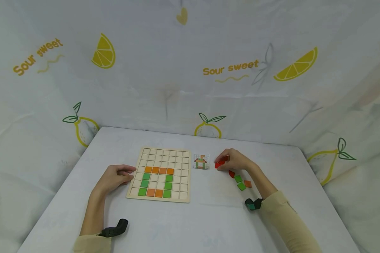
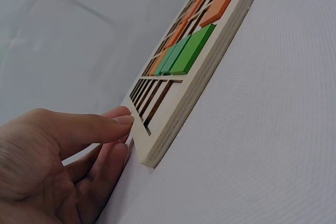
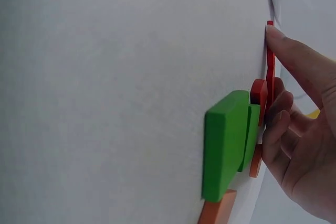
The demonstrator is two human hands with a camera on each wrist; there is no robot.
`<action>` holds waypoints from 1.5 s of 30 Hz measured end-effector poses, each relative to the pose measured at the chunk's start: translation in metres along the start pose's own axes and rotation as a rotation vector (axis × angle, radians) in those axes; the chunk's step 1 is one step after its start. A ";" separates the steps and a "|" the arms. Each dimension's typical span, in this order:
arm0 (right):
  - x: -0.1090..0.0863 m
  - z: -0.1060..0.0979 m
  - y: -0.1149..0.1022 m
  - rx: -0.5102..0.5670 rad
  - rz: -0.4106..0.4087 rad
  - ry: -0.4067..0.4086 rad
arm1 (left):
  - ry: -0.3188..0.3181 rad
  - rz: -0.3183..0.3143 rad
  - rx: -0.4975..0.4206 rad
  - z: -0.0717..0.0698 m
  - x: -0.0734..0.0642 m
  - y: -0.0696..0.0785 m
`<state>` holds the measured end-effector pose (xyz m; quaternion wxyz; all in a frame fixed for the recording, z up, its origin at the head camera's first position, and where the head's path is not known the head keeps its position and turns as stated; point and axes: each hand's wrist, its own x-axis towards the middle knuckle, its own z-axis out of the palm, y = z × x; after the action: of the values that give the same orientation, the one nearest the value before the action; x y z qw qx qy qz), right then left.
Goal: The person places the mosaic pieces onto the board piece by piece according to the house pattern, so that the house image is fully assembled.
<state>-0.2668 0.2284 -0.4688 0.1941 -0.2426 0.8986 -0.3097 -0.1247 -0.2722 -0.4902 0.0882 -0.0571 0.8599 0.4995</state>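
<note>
At the left edge of a wooden grid board [image 1: 182, 175], my left hand [image 1: 112, 179] rests with thumb and fingertips right at the rim. Its thumb [image 2: 113, 128] lies by the board's near corner in the left wrist view, the other fingers loosely bent below. Orange tiles [image 1: 159, 193] and green tiles [image 1: 168, 186] fill some squares, forming a rectangular outline. Right of the board, my right hand [image 1: 235, 160] pinches red pieces [image 1: 219, 163] between thumb and fingers, low over the table. The fingers partly cover these pieces. In the right wrist view they appear edge-on as a thin red strip [image 3: 270, 66].
A small pattern card [image 1: 201, 162] lies between the board and my right hand. Below that hand are another red piece [image 1: 231, 174], loose green tiles [image 1: 241, 186] and an orange tile [image 1: 248, 183]. A printed cloth [image 1: 164, 105] hangs behind the white table [image 1: 209, 228].
</note>
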 end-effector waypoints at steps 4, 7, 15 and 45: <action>-0.001 0.000 0.001 -0.004 -0.012 0.005 | 0.000 -0.001 -0.006 0.000 0.000 0.000; 0.000 0.000 0.001 -0.003 -0.009 0.007 | -0.001 0.002 -0.008 -0.001 0.000 0.000; 0.002 0.001 0.002 -0.011 -0.004 0.011 | 0.000 -0.003 0.001 0.001 -0.001 0.001; 0.042 0.039 -0.080 0.078 -0.234 -0.091 | 0.007 0.005 0.004 0.001 -0.001 0.002</action>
<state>-0.2557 0.1318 -0.4542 0.2063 -0.3520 0.8418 -0.3535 -0.1236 -0.2700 -0.4887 0.0841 -0.0566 0.8613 0.4978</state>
